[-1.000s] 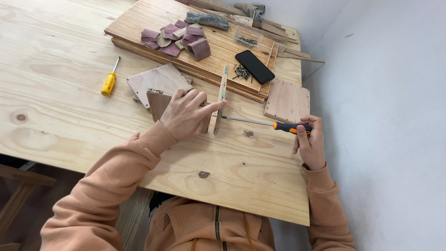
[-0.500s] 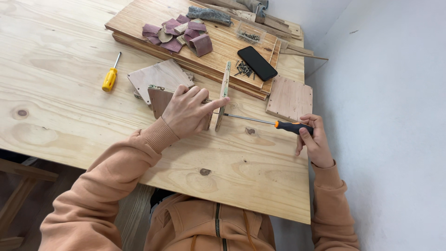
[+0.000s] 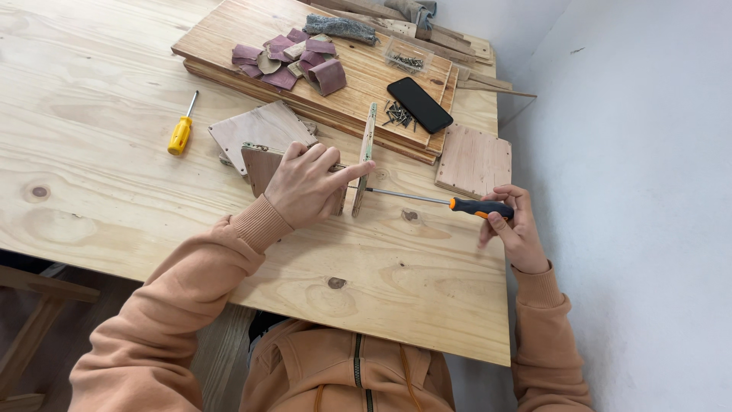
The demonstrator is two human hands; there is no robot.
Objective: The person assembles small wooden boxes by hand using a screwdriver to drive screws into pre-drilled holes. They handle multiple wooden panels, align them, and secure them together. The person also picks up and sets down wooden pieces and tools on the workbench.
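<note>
My left hand [image 3: 309, 185] presses on a brown wooden panel [image 3: 261, 165] and steadies a thin upright wooden slat [image 3: 365, 156] with the forefinger stretched against it. My right hand [image 3: 512, 226] grips the orange-and-black handle of a long screwdriver [image 3: 442, 201], held level with its tip against the slat's right face. A lighter square board [image 3: 259, 128] lies just behind the brown panel.
A yellow screwdriver [image 3: 181, 132] lies to the left. On the stacked boards [image 3: 358, 69] at the back sit sandpaper pieces [image 3: 290, 57], a black phone [image 3: 418, 104], loose screws [image 3: 396, 114] and a clear screw box [image 3: 407, 57]. A small square board [image 3: 473, 160] lies right. A white wall [image 3: 633, 191] stands close on the right.
The view has shifted slightly. My right hand has turned on the screwdriver handle; the left hand and slat stay in place.
</note>
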